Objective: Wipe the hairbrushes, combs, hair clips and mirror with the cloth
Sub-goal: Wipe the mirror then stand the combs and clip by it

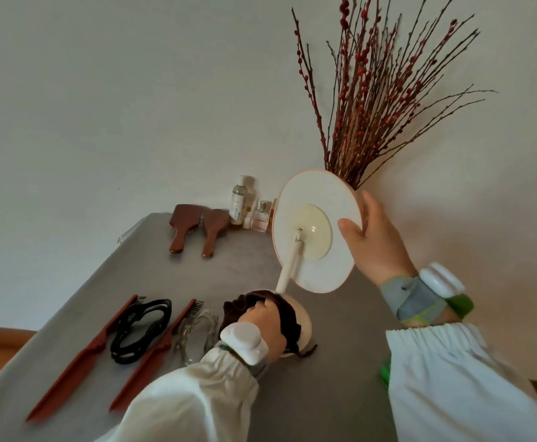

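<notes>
Nearest the camera, two white sleeves reach over the grey table (pixel 235 275). The left hand (pixel 265 325) presses a dark brown cloth (pixel 284 314) down onto the round cream base (pixel 307 323) of the mirror; its fingers are curled over the cloth and grip it. From that base a white stem (pixel 289 266) slants up to the back of the mirror (pixel 316 231), a white oval disc with a thin orange rim, tilted. The right hand (pixel 377 240) holds the disc at its right edge, thumb on the back and fingers wrapped behind the rim.

Left of the mirror base lie a clear hair clip (pixel 197 333), a reddish-brown comb (pixel 155 355), a black hair clip (pixel 141 330) and a second reddish-brown comb (pixel 82 358), side by side. Beyond the mirror base, near the wall, two wooden hairbrushes (pixel 197 231) lie bristles down, with small bottles (pixel 245 205) just beside them. Behind the mirror rise twigs with red buds (pixel 375 100).
</notes>
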### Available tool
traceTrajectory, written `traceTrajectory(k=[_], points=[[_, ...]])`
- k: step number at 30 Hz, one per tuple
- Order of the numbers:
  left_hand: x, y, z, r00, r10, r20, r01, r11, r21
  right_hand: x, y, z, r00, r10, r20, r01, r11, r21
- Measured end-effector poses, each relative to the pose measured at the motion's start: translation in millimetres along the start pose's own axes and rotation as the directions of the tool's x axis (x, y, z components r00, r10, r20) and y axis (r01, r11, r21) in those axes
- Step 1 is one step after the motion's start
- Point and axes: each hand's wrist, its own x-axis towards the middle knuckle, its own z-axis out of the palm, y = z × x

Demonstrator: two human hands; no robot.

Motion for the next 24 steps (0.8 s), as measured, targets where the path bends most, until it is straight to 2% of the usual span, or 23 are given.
traceTrajectory(k=[1, 3, 4, 5, 6, 7, 8, 9, 10, 11, 13, 15, 17, 18, 20, 21, 22, 24], points=[[-4.4, -0.8, -0.5, 0.999, 0.045, -0.001, -0.045, 0.999, 0.004, -9.1, -4.7, -0.6, 0.991, -0.082, -0.105, 0.077, 0.996, -0.050], [-13.2, -14.3, -8.3, 1.000, 0.020, -0.010, -0.020, 0.999, -0.025, -35.8, -18.4, 5.2, 0.896, -0.311, -0.318, 0.298, 0.950, -0.089], [-19.7, -17.7, -14.1, 0.998, -0.024, -0.054, 0.022, 0.999, -0.047, -50.2, -21.9, 14.5, 0.862, -0.380, -0.337, 0.385, 0.921, -0.052], [-18.9, -17.8, -19.2, 0.966, -0.113, -0.231, 0.108, 0.994, -0.037, -62.3, -23.7, 24.4, 0.869, -0.413, -0.273, 0.433, 0.901, 0.016], [-24.6, -19.7, -23.1, 0.914, -0.151, -0.377, 0.131, 0.988, -0.078, -72.7, -21.3, 40.0, 0.898, -0.418, -0.136, 0.430, 0.900, 0.075], [-35.3, -23.1, -34.6, 0.933, -0.170, -0.317, 0.144, 0.984, -0.102, -80.5, -17.8, 57.3, 0.915, -0.401, 0.048, 0.397, 0.915, 0.075], [-34.9, -34.3, -34.7, 0.893, -0.078, -0.443, 0.061, 0.997, -0.053, -87.1, -12.2, 75.6, 0.899, -0.368, 0.235, 0.372, 0.928, 0.029], [-33.4, -40.5, -38.3, 0.883, -0.118, -0.453, 0.094, 0.993, -0.075, -93.3, -5.8, 91.7, 0.861, -0.327, 0.391, 0.360, 0.933, -0.013], [-36.4, -41.5, -46.2, 0.920, -0.182, -0.346, 0.147, 0.981, -0.124, -98.0, -0.8, 105.7, 0.814, -0.279, 0.510, 0.337, 0.941, -0.024], [-31.2, -42.5, -45.9, 0.943, -0.179, -0.280, 0.141, 0.979, -0.149, -101.4, 4.9, 115.1, 0.777, -0.237, 0.584, 0.329, 0.943, -0.056], [-29.7, -51.6, -49.8, 0.980, -0.114, -0.164, 0.084, 0.980, -0.181, -102.9, 14.8, 120.0, 0.760, -0.185, 0.623, 0.385, 0.901, -0.201], [-25.2, -59.5, -56.0, 0.977, -0.160, -0.143, 0.124, 0.964, -0.236, -100.1, 16.4, 111.3, 0.797, -0.090, 0.597, 0.407, 0.811, -0.421], [-21.7, -61.4, -53.3, 0.969, -0.183, -0.166, 0.140, 0.960, -0.244, -100.9, 16.4, 109.5, 0.833, -0.123, 0.540, 0.466, 0.683, -0.563], [-19.3, -62.7, -48.8, 0.969, -0.179, -0.168, 0.135, 0.959, -0.247, -104.4, 16.5, 112.8, 0.821, -0.155, 0.550, 0.506, 0.644, -0.574], [-18.3, -65.4, -43.3, 0.967, -0.170, -0.188, 0.120, 0.960, -0.251, -114.6, 18.2, 127.4, 0.779, -0.259, 0.571, 0.564, 0.686, -0.458], [-17.4, -66.5, -41.1, 0.969, -0.163, -0.188, 0.113, 0.961, -0.254, -118.9, 17.7, 137.0, 0.756, -0.253, 0.604, 0.550, 0.747, -0.375], [-17.5, -68.0, -38.0, 0.969, -0.154, -0.192, 0.102, 0.961, -0.256, -118.4, 14.9, 143.8, 0.742, -0.197, 0.641, 0.495, 0.806, -0.325], [-16.4, -70.6, -32.0, 0.965, -0.159, -0.211, 0.098, 0.957, -0.273, -104.9, 8.6, 152.0, 0.798, -0.105, 0.593, 0.322, 0.907, -0.273]])
